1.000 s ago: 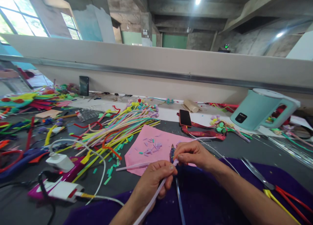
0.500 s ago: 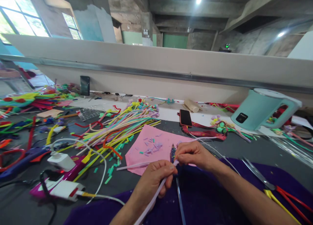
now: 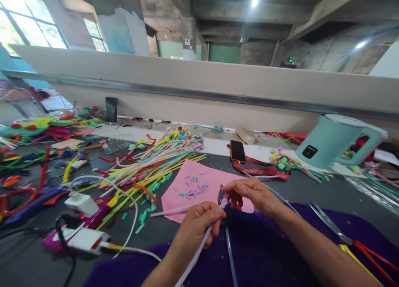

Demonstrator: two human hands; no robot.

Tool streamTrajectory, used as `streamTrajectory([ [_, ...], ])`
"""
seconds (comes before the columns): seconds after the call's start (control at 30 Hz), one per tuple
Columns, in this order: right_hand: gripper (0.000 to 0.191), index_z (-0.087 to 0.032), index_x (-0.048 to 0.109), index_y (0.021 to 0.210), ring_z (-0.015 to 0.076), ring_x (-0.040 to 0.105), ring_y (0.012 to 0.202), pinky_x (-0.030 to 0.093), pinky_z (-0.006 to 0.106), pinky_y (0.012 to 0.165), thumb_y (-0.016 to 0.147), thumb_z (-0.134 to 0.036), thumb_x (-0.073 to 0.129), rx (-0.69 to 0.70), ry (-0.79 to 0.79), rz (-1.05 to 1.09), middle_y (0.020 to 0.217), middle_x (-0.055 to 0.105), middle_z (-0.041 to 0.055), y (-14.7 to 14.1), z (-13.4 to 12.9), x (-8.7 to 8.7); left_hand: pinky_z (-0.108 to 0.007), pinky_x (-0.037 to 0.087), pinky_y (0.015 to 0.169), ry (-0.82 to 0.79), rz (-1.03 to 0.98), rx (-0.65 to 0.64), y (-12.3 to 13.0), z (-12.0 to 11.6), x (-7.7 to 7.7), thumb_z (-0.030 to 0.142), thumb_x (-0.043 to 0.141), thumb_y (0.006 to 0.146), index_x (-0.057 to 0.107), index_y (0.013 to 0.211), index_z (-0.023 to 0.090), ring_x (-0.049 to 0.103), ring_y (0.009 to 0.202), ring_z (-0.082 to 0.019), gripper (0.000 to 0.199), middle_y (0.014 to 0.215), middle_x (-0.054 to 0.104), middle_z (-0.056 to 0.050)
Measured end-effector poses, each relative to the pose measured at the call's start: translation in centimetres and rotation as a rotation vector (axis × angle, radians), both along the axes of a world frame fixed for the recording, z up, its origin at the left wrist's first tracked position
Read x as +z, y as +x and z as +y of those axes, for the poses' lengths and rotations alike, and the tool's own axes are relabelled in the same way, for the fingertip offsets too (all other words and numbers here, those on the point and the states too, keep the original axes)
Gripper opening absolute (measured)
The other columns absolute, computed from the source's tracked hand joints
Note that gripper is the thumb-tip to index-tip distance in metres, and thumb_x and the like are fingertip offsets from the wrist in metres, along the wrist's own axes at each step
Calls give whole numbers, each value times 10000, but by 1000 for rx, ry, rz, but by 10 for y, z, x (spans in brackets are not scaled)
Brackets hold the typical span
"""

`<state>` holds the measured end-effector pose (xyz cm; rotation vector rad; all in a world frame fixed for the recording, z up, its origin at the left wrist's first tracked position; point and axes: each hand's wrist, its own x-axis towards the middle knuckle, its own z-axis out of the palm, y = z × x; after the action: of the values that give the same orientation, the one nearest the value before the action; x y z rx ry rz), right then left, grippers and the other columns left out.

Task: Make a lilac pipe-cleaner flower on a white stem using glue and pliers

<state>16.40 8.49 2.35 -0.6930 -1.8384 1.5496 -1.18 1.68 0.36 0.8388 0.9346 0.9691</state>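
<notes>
A pale lilac strip (image 3: 196, 254) is pinched in my left hand (image 3: 202, 222), its small curled end showing above the fingertips. My right hand (image 3: 249, 193) is just right of that end, fingers bent towards it; whether they grip anything is hard to make out. Behind the hands lies a pink sheet (image 3: 177, 190) with several short lilac and green cut pieces. Another lilac strip (image 3: 170, 212) lies across its front left edge. A thin metallic rod (image 3: 230, 253) runs down below my hands over dark purple cloth (image 3: 262, 245).
Bundled colourful strips (image 3: 156, 158) lie at the left, near a magenta power strip (image 3: 96, 210) with white plugs and cables. A phone (image 3: 237, 150) sits behind the hands. Scissors (image 3: 333, 224) and a mint kettle (image 3: 336, 141) stand to the right.
My right hand has moved slightly off the strip's curled end, its fingers loosening. The left hand keeps its pinch. The view has shifted a little.
</notes>
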Motion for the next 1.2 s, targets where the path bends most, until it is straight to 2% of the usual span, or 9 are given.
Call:
streamTrajectory([
  [0.1,319,-139,639,1015,113,573,622,439,228,549,802,-365,564,-13,-4,4,796,638,48,-1,-1,1,-153,154,284,32,26,27,1,0,0,353,573,741,569,653,151,295,243,-19,220,373,488,63],
  [0.2,324,-176,624,1018,101,559,658,434,213,580,713,-276,672,-6,92,-23,834,620,19,-3,-6,4,-154,156,286,61,32,40,1,-1,-1,345,557,759,566,663,149,304,249,-19,219,384,495,61],
  [0.3,274,-176,631,971,92,533,633,422,210,578,715,-268,667,14,207,-79,817,600,10,-5,-10,6,-157,157,284,58,24,25,1,-1,-2,337,558,756,559,658,152,306,244,-22,210,387,504,59],
  [0.43,192,-160,639,905,94,525,631,413,214,585,748,-271,632,43,272,-127,796,586,13,-6,-10,5,-158,155,284,38,-4,-5,1,-1,-5,340,563,748,563,664,153,307,237,-22,205,384,509,60],
  [0.97,97,-156,608,827,92,486,599,395,206,563,734,-168,584,26,245,-188,757,581,4,-8,-13,3,-169,144,288,47,15,6,3,-2,-2,366,584,719,565,660,151,311,236,-27,223,380,508,56],
  [1.2,119,-159,622,801,97,496,640,400,211,586,697,-113,586,31,259,-215,788,577,5,-10,-15,3,-164,143,298,58,26,26,6,-4,-3,365,601,712,534,603,150,319,246,-24,251,385,521,43],
])
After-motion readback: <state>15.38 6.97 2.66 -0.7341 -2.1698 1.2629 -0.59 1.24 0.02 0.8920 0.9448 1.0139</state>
